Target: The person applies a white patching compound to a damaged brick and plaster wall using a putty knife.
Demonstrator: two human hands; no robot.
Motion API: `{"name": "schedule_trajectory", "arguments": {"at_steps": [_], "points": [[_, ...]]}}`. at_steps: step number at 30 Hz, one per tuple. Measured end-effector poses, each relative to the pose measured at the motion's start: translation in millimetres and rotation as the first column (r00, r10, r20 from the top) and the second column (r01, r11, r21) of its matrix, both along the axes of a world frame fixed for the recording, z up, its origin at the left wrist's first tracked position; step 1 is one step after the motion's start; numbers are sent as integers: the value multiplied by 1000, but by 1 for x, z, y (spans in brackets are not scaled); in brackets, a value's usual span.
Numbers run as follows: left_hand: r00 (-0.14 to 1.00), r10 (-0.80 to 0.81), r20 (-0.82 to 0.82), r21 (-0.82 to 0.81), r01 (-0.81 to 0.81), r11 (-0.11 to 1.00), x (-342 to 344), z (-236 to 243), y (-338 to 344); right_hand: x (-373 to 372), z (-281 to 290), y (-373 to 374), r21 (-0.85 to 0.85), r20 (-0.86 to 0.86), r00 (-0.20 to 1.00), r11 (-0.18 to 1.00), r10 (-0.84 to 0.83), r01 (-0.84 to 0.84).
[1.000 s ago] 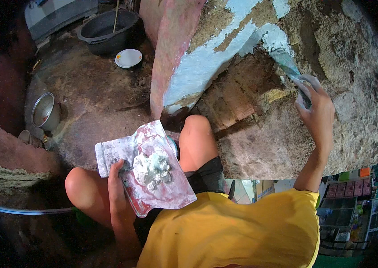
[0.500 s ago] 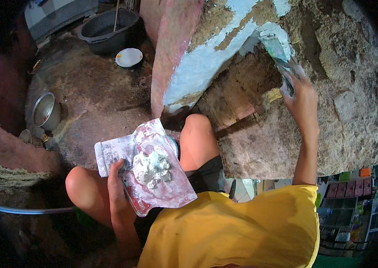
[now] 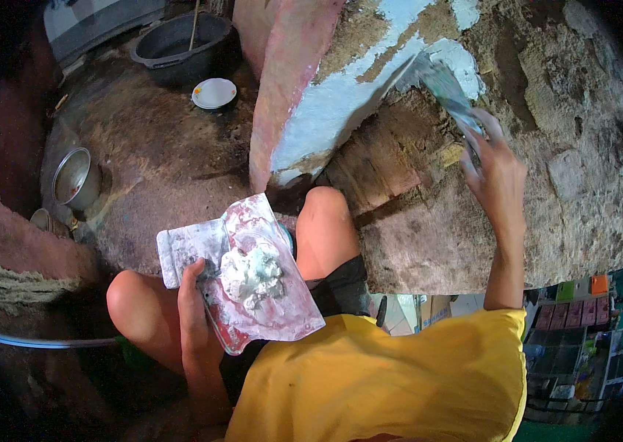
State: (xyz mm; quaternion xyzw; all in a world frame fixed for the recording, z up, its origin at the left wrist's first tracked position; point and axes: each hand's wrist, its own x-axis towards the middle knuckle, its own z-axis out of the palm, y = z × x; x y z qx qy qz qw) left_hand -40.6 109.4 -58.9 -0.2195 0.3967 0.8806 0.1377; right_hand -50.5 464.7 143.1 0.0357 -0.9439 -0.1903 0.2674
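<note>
Right hand (image 3: 499, 166) closed on scraper (image 3: 446, 90) by the handle; scraper extends beyond the fingers, long axis diagonal, blade pointing up-left away from that hand, its end at white plaster (image 3: 465, 65) on the rough surface (image 3: 591, 191). Left hand (image 3: 192, 302) clasps pinkish board (image 3: 300, 313), thumb on top; board's narrow part points left, wide part right of thumb, carrying white mound (image 3: 254, 272)

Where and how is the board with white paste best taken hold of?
Probably by the narrow end of the board, from the left: it sticks out like a handle, while white paste sits on the wide part. The left hand holds near there.
</note>
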Motion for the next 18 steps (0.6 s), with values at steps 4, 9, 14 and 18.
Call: {"name": "schedule_trajectory", "arguments": {"at_steps": [4,9,14,18], "points": [[999,20,-34,27,-19,999,-3,-18,-2,-19,-7,22,51,-39,999,998,37,-35],[1000,28,3,36,-28,999,-1,-12,-1,-10,-9,35,21,-46,999,1000,9,-8],[999,29,26,57,-31,998,0,-12,-2,19,3,15,37,-12,993,992,-117,117],[999,-3,41,14,2,1000,-1,-2,-1,29,16,-1,77,0,990,987,-140,140]]}}
